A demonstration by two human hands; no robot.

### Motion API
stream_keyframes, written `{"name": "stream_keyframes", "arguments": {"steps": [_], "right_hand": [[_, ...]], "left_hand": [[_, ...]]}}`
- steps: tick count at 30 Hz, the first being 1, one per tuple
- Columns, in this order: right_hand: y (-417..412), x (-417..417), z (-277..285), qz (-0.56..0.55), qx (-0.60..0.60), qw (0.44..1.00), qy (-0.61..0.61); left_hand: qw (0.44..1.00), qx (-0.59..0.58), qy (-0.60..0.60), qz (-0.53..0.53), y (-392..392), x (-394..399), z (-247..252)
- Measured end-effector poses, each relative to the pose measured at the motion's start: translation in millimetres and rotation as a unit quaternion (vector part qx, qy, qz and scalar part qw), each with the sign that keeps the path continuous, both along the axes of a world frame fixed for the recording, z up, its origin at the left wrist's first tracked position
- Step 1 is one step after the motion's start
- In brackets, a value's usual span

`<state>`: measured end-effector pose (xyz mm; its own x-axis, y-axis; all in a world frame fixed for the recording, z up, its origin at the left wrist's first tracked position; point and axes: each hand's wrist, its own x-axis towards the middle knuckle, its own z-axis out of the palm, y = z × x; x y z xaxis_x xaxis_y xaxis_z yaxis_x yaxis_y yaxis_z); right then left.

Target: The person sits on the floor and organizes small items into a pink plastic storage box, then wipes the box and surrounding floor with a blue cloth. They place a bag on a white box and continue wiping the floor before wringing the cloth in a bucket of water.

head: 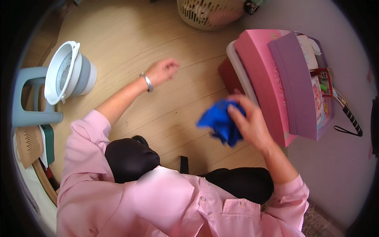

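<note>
My right hand (250, 124) grips a crumpled blue cloth (220, 121) between thumb and fingers, above the floor and close to the stacked boxes. Slightly blurred, my left hand (162, 72) hangs over the wooden floor (177, 94) with loosely curled fingers and nothing in it. A silver bracelet (147, 82) circles the left wrist. To the right, a pink box (263, 80) rests on a red container with a pale rim (242, 74). On top lies a purple open box (296, 86) holding papers and small items.
At left, a grey-and-white collapsible bucket (78, 72) with water in it stands on or against a blue-grey plastic stool (34, 118). A slotted beige laundry basket (207, 17) stands at the far side. A selfie stick (351, 118) juts from the purple box near the wall (319, 166).
</note>
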<state>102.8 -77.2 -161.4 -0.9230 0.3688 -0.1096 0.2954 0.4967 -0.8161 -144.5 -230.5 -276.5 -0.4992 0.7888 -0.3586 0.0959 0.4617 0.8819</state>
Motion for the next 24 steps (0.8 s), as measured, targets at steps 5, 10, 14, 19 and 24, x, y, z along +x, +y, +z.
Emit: {"name": "stream_keyframes", "arguments": {"steps": [5, 10, 14, 19, 24], "right_hand": [[46, -70, -116, -0.100, 0.184, 0.977, -0.037], [-9, -55, -272, -0.292, 0.216, 0.897, -0.253], [-175, -97, -266, 0.026, -0.060, 0.993, -0.101], [-156, -155, -119, 0.039, -0.568, 0.821, -0.033], [-106, -181, -128, 0.171, 0.135, 0.976, 0.017]], "left_hand": [[0.991, -0.004, -0.132, 0.032, -49, 33, -39], [0.975, -0.029, -0.182, 0.127, -126, 49, -57], [0.963, -0.044, -0.209, 0.162, -171, 56, -30], [0.981, 0.070, -0.089, 0.158, -156, 48, 101], [0.924, 0.178, 0.241, -0.238, -134, 93, 176]]}}
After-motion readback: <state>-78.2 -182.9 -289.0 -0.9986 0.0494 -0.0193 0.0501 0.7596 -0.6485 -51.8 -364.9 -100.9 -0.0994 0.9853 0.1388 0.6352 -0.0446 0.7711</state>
